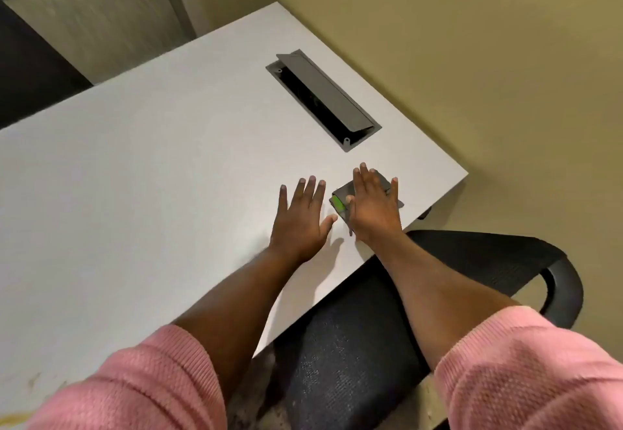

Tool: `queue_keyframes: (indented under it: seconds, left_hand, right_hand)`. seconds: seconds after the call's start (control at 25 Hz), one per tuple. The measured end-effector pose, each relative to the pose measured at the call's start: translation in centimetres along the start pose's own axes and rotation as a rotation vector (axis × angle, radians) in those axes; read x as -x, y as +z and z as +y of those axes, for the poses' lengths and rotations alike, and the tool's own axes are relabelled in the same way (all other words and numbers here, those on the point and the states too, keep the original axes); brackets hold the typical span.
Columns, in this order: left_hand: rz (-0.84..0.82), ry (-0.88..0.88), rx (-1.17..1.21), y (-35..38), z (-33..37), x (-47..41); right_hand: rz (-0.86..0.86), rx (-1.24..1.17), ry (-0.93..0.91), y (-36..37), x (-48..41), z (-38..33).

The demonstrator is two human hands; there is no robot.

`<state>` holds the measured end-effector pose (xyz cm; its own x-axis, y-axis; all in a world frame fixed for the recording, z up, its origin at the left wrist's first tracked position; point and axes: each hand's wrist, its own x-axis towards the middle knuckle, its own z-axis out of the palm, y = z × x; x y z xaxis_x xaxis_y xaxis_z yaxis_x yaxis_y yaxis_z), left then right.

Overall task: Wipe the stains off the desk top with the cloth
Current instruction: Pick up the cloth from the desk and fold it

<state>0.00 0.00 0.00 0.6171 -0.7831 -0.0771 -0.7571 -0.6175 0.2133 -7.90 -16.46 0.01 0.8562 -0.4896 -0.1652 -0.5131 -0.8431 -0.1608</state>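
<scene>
Near the right-hand corner of the desk top [168, 160], from the head view, the right hand [372, 207] lies flat, fingers spread, pressing on the folded dark cloth [342, 198], which shows a green edge; it grips nothing. The left hand [300, 220] rests open and empty on the bare surface just beside it. Yellowish stains [33, 380] sit well apart, at the near left edge. The risk, I judge, is wiping only around the cloth's present spot and missing them, or pushing the cloth off the close desk edge onto the chair [371, 345].
</scene>
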Motion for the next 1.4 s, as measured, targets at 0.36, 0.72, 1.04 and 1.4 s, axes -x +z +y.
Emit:
queue_keyframes:
  seconds: [0.36,0.72,1.04,1.4]
  left_hand:
    - [-0.102,-0.1,0.153,5.5,0.4,-7.4]
    - [-0.043,-0.191,0.153,6.2,2.0,-9.5]
    - [-0.062,-0.164,0.133,3.9,0.9,-6.9]
    - [0.038,-0.226,0.085,-3.1,-3.5,2.1]
  right_hand:
    - [-0.058,0.136,0.006,3.8,-5.1,4.1]
    - [0.097,0.114,0.037,4.9,-7.7,6.3]
    - [0.234,0.016,0.011,3.6,-6.8,4.7]
    - [0.245,-0.15,-0.048,-0.8,-0.6,-3.4]
